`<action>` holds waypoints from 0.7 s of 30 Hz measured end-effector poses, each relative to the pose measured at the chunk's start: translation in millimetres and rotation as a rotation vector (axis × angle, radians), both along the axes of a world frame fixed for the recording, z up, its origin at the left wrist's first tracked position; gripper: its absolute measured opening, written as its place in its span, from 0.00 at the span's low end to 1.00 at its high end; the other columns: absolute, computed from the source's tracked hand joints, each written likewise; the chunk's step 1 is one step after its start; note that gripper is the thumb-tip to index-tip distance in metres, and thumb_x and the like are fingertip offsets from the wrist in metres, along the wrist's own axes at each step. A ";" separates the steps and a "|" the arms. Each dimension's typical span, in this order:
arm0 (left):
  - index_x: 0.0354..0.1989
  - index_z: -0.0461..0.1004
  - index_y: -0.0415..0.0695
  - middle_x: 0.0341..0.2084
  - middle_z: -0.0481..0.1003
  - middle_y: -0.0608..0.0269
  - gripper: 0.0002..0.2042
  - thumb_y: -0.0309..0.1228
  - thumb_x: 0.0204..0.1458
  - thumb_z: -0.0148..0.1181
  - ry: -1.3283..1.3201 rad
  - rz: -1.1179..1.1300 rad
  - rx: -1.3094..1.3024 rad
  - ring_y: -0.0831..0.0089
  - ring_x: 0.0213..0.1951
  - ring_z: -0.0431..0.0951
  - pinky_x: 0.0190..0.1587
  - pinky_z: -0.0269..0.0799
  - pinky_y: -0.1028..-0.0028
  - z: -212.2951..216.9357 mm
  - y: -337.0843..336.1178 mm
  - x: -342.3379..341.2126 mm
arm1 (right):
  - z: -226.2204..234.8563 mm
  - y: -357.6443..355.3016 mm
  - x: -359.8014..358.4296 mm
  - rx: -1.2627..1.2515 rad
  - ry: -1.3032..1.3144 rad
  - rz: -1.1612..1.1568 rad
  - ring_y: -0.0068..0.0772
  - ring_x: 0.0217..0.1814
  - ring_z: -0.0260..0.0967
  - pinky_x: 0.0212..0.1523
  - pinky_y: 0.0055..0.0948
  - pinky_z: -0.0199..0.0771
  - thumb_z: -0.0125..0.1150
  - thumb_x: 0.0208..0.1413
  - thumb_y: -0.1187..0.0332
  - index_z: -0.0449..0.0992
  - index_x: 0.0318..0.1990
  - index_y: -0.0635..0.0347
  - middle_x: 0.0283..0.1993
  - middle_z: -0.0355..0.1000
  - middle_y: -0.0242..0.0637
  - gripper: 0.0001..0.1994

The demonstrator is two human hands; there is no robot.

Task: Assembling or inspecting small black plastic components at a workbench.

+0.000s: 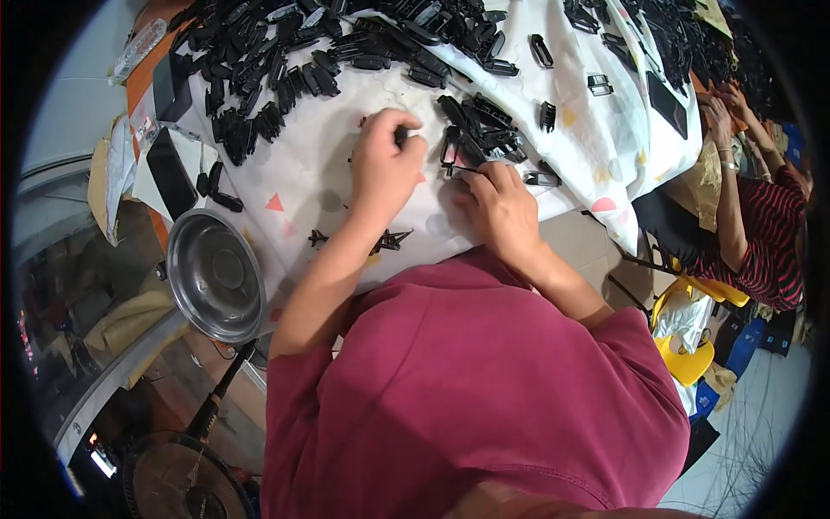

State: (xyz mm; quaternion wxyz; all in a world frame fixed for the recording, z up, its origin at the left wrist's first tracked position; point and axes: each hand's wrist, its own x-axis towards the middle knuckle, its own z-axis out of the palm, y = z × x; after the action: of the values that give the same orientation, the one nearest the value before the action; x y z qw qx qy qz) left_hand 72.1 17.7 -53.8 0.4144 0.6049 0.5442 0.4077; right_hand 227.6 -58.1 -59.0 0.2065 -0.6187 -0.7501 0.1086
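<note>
My left hand (pixel 387 160) is raised over the white patterned tablecloth, its fingers curled round a small black plastic part (pixel 401 136) that is mostly hidden. To its right, my right hand (pixel 506 208) pinches a thin black piece (pixel 464 169) between thumb and fingers. That hand rests by a small pile of black clip-like plastic pieces (pixel 491 117). A black frame-shaped piece (pixel 450 145) lies just beyond its fingertips, and another clip-like piece (pixel 542 179) lies to its right. Several small thin black parts (pixel 391 240) are scattered on the cloth near my left forearm.
A large heap of black plastic pieces (pixel 285 52) covers the far table. At left are a metal bowl (pixel 181 285) and a dark phone (pixel 171 173); below stands a fan (pixel 186 476). Another person in a striped top (pixel 774 233) works at the right, near a yellow stool (pixel 687 359).
</note>
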 end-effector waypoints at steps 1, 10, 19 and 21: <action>0.31 0.71 0.44 0.28 0.70 0.61 0.06 0.23 0.43 0.52 0.233 -0.088 0.332 0.68 0.24 0.72 0.26 0.70 0.73 -7.1 4.6 3.9 | 0.4 -1.1 2.1 0.002 -0.001 0.000 0.38 0.36 0.64 0.31 0.33 0.68 0.64 0.32 0.72 0.73 0.33 0.57 0.35 0.65 0.34 0.15; 0.26 0.70 0.47 0.28 0.70 0.66 0.04 0.25 0.40 0.56 0.632 -0.497 0.487 0.66 0.25 0.73 0.25 0.68 0.69 0.8 10.3 20.5 | 14.7 -4.0 29.9 -0.205 0.546 -0.172 0.20 0.36 0.64 0.31 0.19 0.67 0.52 0.53 0.75 0.69 0.38 0.62 0.37 0.68 0.34 0.05; 0.40 0.72 0.41 0.23 0.71 0.71 0.10 0.30 0.51 0.53 -0.702 -0.346 -0.581 0.90 0.20 0.62 0.20 0.54 0.88 39.7 -1.9 -10.7 | 45.5 32.6 -0.2 -0.325 1.261 -0.032 0.21 0.31 0.65 0.21 0.17 0.67 0.47 0.57 0.72 0.63 0.49 0.64 0.34 0.68 0.36 0.13; 0.42 0.71 0.41 0.25 0.71 0.70 0.14 0.30 0.47 0.59 -0.820 -0.413 -0.436 0.88 0.23 0.64 0.24 0.58 0.88 39.9 -9.6 -20.0 | 52.0 40.2 -4.1 -0.421 1.334 -0.034 0.20 0.28 0.65 0.19 0.15 0.64 0.49 0.56 0.72 0.63 0.49 0.64 0.30 0.68 0.33 0.13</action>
State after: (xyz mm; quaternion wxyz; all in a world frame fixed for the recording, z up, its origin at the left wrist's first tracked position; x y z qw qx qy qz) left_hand 52.1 8.1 -13.9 0.7827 0.3892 0.2782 0.3981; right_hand 223.5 -17.9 -7.0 0.5004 -0.4586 -0.4164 0.6049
